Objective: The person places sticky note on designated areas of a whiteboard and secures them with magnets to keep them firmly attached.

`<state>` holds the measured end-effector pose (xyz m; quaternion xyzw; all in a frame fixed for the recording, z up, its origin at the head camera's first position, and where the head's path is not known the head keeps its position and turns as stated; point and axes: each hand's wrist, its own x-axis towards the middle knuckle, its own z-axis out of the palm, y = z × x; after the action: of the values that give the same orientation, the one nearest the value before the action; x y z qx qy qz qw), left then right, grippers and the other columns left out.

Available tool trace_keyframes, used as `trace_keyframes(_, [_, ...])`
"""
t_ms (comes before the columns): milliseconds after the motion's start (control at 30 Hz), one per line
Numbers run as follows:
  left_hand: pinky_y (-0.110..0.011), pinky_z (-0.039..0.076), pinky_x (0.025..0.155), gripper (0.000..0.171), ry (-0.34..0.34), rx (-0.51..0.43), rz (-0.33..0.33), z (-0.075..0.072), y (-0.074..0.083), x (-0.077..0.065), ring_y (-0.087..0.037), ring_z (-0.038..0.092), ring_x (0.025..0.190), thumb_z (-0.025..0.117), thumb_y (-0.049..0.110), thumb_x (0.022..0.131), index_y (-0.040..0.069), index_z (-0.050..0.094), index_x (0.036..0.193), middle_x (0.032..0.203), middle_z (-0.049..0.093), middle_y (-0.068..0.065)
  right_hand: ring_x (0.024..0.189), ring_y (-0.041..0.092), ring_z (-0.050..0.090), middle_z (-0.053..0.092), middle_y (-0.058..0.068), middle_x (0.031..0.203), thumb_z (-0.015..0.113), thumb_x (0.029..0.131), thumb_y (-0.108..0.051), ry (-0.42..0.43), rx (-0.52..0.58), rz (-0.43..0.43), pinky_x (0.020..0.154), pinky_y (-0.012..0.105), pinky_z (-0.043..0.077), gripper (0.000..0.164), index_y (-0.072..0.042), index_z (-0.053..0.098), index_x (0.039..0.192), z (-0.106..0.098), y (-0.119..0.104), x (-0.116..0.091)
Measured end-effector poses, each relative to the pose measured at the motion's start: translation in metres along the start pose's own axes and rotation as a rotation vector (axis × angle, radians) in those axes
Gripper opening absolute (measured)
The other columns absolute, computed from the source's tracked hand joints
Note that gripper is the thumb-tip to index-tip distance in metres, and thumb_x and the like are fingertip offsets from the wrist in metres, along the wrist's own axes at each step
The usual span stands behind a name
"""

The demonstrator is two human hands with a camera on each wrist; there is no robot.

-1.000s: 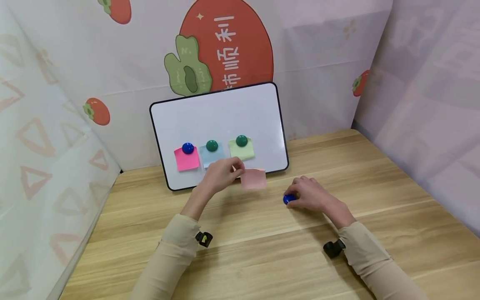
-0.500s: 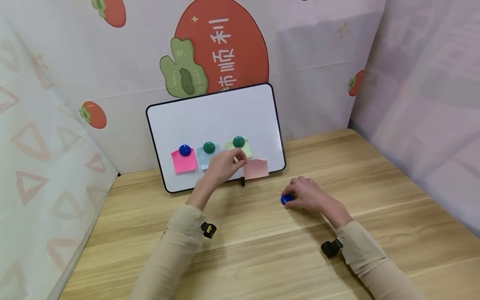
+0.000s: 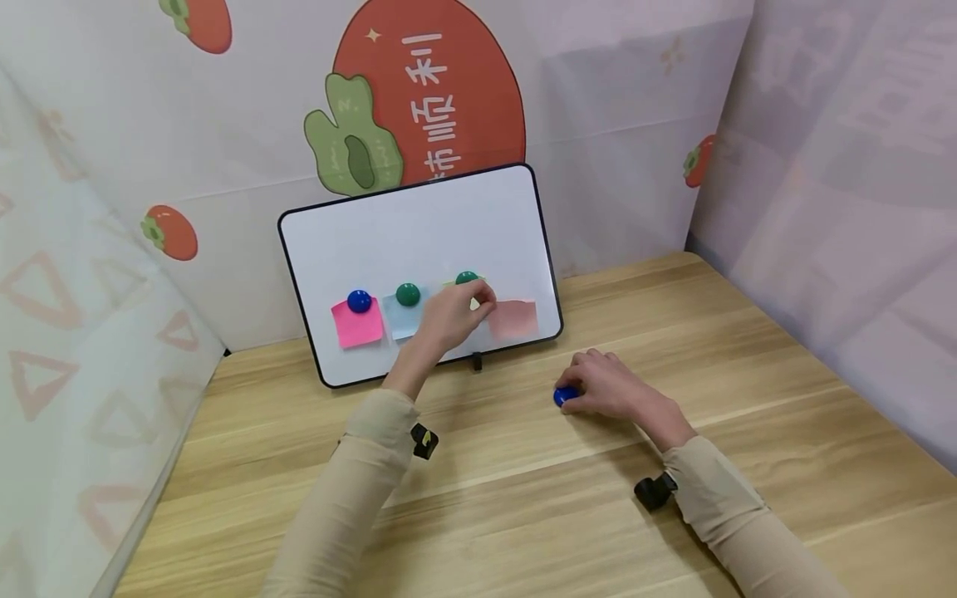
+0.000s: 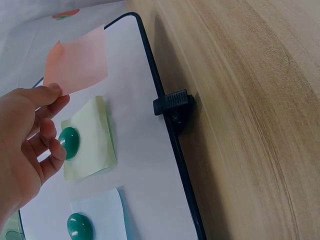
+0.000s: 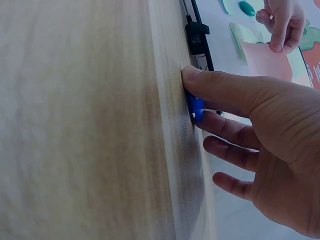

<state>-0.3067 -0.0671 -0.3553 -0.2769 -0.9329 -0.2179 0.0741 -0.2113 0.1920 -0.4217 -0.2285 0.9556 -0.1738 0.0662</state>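
Note:
My left hand [image 3: 453, 316] pinches a pale pink sticky note [image 3: 513, 319] by its corner, in front of the lower right of the whiteboard [image 3: 419, 224]. In the left wrist view that note [image 4: 77, 62] hangs from thumb and forefinger. On the tabletop my right hand [image 3: 609, 384] grips a round blue magnet [image 3: 564, 397] between thumb and fingers; in the right wrist view the magnet [image 5: 196, 106] sits at the thumb tip. A light green note [image 4: 92, 142] under a green magnet [image 4: 70, 143] is partly hidden behind my left hand in the head view.
Left on the board are a bright pink note [image 3: 357, 325] under a blue magnet [image 3: 360, 301] and a light blue note [image 3: 402, 322] under a green magnet [image 3: 407, 294]. A black clip foot [image 4: 173, 102] holds the lower board edge. Printed cloth [image 3: 598, 166] hangs behind.
My left hand has raised the pale pink note from below the board's lower edge to in front of its lower right. The right hand keeps its grip on the blue magnet at the table.

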Motion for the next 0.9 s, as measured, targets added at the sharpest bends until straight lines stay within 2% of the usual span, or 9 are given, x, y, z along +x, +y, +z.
trace_keyframes(267, [-0.029,0.045,0.062,0.013,0.041,0.029,0.011,0.002,0.002,0.016,-0.014,0.064,0.075,0.063,0.028,0.099,0.019,0.069,0.105,0.101,0.074,0.005,0.095,0.019,0.052,0.062,-0.002,0.098,0.080,0.083,-0.035,-0.001,0.000,0.000,0.083,0.041,0.038,0.033,-0.014,0.076,0.107,0.000,-0.001,-0.001])
trace_keyframes(500, [-0.031,0.046,0.060,0.013,0.061,0.021,-0.016,0.002,0.004,0.026,-0.016,0.064,0.073,0.063,0.027,0.099,0.018,0.069,0.104,0.100,0.075,0.004,0.095,0.018,0.052,0.061,-0.003,0.097,0.080,0.083,-0.036,-0.005,-0.002,0.011,0.083,0.041,0.038,0.033,-0.015,0.076,0.108,-0.002,0.000,0.000])
trace_keyframes(900, [-0.032,0.051,0.067,0.011,0.095,0.047,-0.059,0.008,-0.001,0.040,-0.016,0.067,0.080,0.062,0.024,0.099,0.016,0.069,0.103,0.099,0.075,0.001,0.096,0.018,0.052,0.062,-0.003,0.097,0.081,0.082,-0.035,0.000,0.011,0.001,0.083,0.041,0.037,0.032,-0.015,0.076,0.106,-0.002,-0.001,-0.003])
